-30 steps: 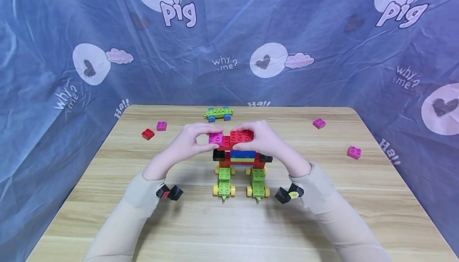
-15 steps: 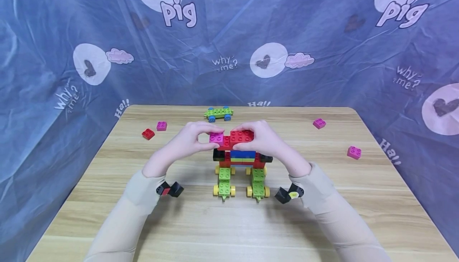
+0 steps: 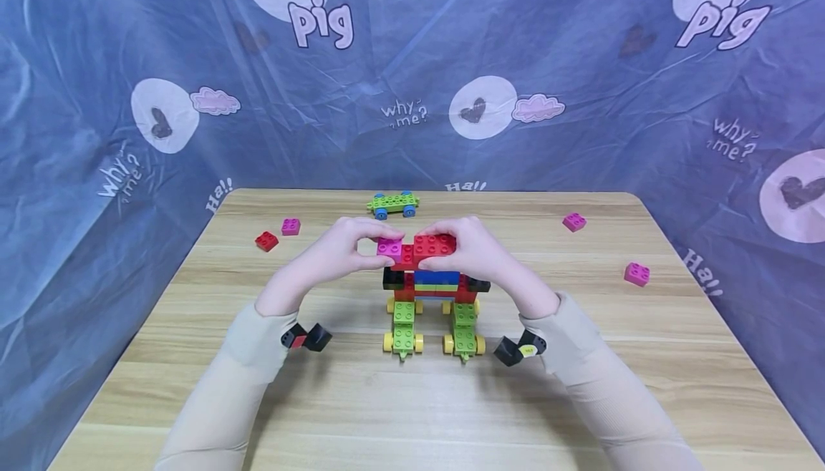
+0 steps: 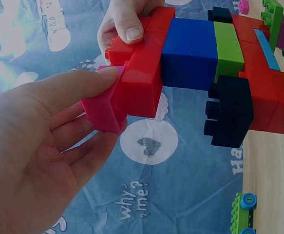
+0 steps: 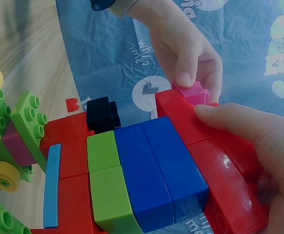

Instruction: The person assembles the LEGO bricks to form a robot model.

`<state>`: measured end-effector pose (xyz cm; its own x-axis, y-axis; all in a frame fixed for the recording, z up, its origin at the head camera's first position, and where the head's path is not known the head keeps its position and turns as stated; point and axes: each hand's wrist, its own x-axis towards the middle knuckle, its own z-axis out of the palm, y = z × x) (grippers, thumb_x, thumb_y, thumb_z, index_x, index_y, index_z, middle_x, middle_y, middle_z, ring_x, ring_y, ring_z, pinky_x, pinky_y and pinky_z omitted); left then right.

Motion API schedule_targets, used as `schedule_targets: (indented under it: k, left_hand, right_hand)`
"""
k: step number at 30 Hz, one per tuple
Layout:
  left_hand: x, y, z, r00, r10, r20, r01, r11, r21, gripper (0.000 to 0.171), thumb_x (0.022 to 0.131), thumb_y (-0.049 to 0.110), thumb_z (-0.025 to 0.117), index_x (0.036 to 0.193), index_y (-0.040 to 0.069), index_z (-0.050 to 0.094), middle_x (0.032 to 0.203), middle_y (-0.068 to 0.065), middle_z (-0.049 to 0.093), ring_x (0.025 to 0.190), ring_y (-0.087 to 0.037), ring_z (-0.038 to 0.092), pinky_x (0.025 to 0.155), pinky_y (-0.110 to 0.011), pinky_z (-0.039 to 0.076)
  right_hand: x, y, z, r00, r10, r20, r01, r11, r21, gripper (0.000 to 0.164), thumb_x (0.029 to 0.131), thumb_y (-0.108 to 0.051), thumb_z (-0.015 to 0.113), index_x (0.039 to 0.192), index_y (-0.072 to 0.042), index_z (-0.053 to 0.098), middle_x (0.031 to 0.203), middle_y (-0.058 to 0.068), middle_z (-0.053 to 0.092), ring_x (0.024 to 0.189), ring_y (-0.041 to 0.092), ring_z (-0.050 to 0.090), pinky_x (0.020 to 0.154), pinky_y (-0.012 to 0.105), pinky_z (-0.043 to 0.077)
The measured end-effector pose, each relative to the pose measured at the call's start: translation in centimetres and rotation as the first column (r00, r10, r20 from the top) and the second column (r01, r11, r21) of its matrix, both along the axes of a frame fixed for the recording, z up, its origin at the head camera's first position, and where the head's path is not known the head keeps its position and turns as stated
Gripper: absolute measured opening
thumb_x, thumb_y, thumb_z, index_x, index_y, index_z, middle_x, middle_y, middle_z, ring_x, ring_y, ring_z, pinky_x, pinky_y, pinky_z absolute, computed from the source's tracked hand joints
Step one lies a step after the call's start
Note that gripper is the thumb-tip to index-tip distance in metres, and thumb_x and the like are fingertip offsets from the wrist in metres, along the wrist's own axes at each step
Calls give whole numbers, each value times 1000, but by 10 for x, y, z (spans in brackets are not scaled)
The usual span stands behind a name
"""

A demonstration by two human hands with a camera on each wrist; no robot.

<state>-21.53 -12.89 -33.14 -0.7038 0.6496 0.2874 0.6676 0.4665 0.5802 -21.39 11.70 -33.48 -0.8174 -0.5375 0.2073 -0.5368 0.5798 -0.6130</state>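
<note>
Mid-table stands a figure of toy building bricks: two green wheeled bases (image 3: 403, 328) below, then red, green and blue bricks (image 4: 188, 53), with black bricks (image 4: 232, 109) jutting from both sides. A wide red layer (image 5: 200, 126) tops it. My left hand (image 3: 331, 253) pinches a pink brick (image 3: 389, 248) between thumb and fingers, at the left end of that layer. With thumb and fingers, my right hand (image 3: 475, 250) grips the red brick (image 3: 433, 245) on top at the right. The right end of the red layer is hidden behind that hand.
A green car base with blue wheels (image 3: 393, 205) stands at the back. To the left lie a red brick (image 3: 266, 241) and a pink brick (image 3: 291, 227). Two more pink bricks, one farther back (image 3: 574, 222), lie at the right. A blue cloth (image 3: 412, 49) hangs behind the table.
My left hand and the pink brick have shifted very slightly to the right. The right hand and the brick figure stay in place.
</note>
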Motion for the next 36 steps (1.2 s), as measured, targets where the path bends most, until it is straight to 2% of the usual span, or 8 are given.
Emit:
schedule_targets:
  k: [16, 36]
  left_hand:
    - [-2, 0, 0, 1000, -10, 4, 10, 1000, 3, 39, 81, 10, 77, 118, 0, 68, 118, -13, 68, 114, -27, 62, 98, -41, 49]
    - [-1, 1, -6, 998, -2, -64, 3, 1000, 8, 40, 79, 12, 79, 117, 2, 69, 118, -13, 68, 112, -28, 63, 97, -43, 49]
  right_hand:
    - [1, 0, 2, 1000, -8, 9, 8, 1000, 7, 48, 76, -27, 81, 115, -1, 68, 100, 11, 73, 78, 15, 63, 68, 28, 53]
    - [1, 1, 0, 1000, -11, 11, 11, 1000, 1, 49, 76, -27, 81, 115, -1, 68, 100, 11, 73, 77, 15, 63, 67, 28, 53]
